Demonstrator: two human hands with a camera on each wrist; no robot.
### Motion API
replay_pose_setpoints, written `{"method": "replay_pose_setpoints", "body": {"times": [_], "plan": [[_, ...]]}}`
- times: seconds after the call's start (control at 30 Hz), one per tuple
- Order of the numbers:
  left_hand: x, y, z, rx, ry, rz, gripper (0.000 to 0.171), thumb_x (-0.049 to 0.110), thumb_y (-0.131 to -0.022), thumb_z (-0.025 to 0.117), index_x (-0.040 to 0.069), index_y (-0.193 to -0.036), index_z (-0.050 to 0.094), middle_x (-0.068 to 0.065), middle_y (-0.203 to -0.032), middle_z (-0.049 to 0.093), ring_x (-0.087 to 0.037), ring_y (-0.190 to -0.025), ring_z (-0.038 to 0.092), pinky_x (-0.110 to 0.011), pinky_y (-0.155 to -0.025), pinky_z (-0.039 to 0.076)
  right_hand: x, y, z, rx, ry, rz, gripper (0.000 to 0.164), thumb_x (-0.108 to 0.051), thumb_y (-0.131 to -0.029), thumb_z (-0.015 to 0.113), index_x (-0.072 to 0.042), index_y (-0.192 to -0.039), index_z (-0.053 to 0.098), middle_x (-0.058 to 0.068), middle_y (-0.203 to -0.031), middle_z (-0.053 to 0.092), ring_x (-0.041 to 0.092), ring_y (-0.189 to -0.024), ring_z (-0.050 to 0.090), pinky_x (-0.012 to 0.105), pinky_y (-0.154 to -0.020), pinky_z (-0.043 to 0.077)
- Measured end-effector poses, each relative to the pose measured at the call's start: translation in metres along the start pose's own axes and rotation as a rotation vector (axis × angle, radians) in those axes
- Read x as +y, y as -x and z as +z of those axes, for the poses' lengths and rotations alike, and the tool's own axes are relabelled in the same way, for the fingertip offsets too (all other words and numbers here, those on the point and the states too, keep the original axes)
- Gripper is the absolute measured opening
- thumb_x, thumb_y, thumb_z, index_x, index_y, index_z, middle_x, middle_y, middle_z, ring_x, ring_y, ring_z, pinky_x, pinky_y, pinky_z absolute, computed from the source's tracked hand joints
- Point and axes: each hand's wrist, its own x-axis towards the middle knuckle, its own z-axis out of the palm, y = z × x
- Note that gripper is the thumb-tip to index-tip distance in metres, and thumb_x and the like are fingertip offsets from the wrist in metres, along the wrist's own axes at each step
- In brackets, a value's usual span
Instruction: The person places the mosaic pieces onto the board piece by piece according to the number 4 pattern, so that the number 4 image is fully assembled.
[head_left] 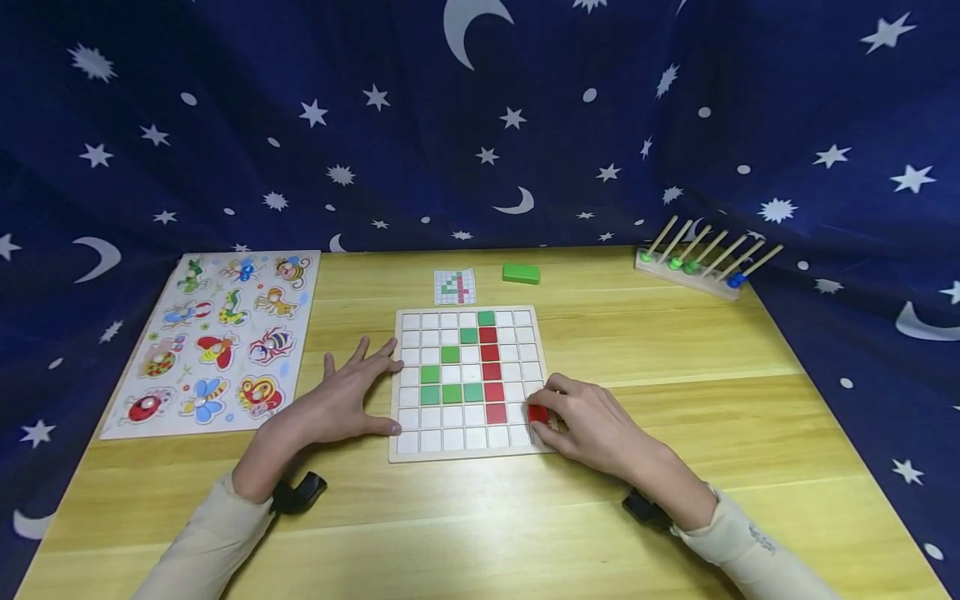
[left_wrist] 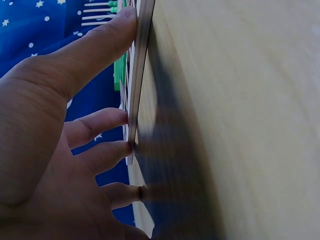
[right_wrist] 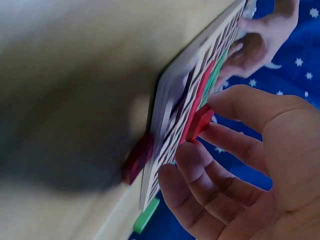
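A wooden grid board [head_left: 408, 457] lies flat, with green and red square tiles in some of its white cells. Several red tiles form a column [head_left: 491, 372], and green tiles [head_left: 452, 393] lie to its left. My right hand [head_left: 596, 427] pinches a red tile [right_wrist: 200, 122] between thumb and fingers, over the board's right side. Another red tile [right_wrist: 137, 159] lies on the table beside the board edge, mostly hidden by the hand in the head view. My left hand [head_left: 341, 400] has its fingers spread, with thumb and fingertips touching the board's left edge.
Behind the board are a small pattern card [head_left: 454, 286] and a green block [head_left: 521, 273]. An insect puzzle board [head_left: 180, 333] lies at left. A peg rack [head_left: 686, 273] with green and blue beads stands back right, before a starry curtain [head_left: 420, 125].
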Motion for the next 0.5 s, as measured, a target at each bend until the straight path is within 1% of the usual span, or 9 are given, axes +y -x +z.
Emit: {"method": "replay_pose_setpoints", "body": {"times": [0.1,0.23,0.4,0.5], "plan": [[0.0,0.0,0.0,0.002,0.002,0.001,0.086,0.047,-0.073,0.087,0.014,-0.143,0.05,-0.007,-0.165,0.018,-0.041,-0.15,-0.002,-0.079,-0.102,-0.011,-0.006,-0.003,0.006,0.003,-0.016,-0.049,0.016,-0.018,-0.085,0.078,-0.012,-0.099,0.075,-0.004,-0.088,0.06,0.002,-0.06,0.044,0.019,-0.052,0.039],[0.0,0.0,0.0,0.005,0.001,0.001,0.086,0.047,-0.073,0.087,0.014,-0.143,0.05,-0.007,-0.166,0.017,-0.041,-0.15,-0.002,-0.079,-0.102,-0.011,-0.016,-0.009,0.013,0.009,-0.022,-0.103,0.018,-0.017,-0.084,0.079,-0.011,-0.1,0.075,-0.004,-0.085,0.059,0.002,-0.06,0.044,0.018,-0.052,0.04],[0.0,0.0,0.0,0.002,0.001,0.001,0.085,0.047,-0.073,0.087,0.014,-0.143,0.05,-0.008,-0.165,0.018,-0.041,-0.15,-0.002,-0.079,-0.102,-0.01,-0.026,-0.016,0.022,0.012,-0.017,-0.137,0.02,-0.016,-0.082,0.08,-0.008,-0.098,0.073,-0.004,-0.085,0.06,0.003,-0.062,0.046,0.016,-0.053,0.042],[0.0,0.0,0.0,0.002,0.0,0.004,0.085,0.047,-0.073,0.087,0.015,-0.143,0.05,-0.008,-0.165,0.018,-0.041,-0.15,-0.002,-0.079,-0.102,-0.01,-0.03,-0.019,0.026,-0.002,-0.012,-0.148,0.015,-0.016,-0.083,0.08,-0.009,-0.094,0.072,-0.005,-0.083,0.058,0.003,-0.062,0.046,0.015,-0.053,0.041]]}}
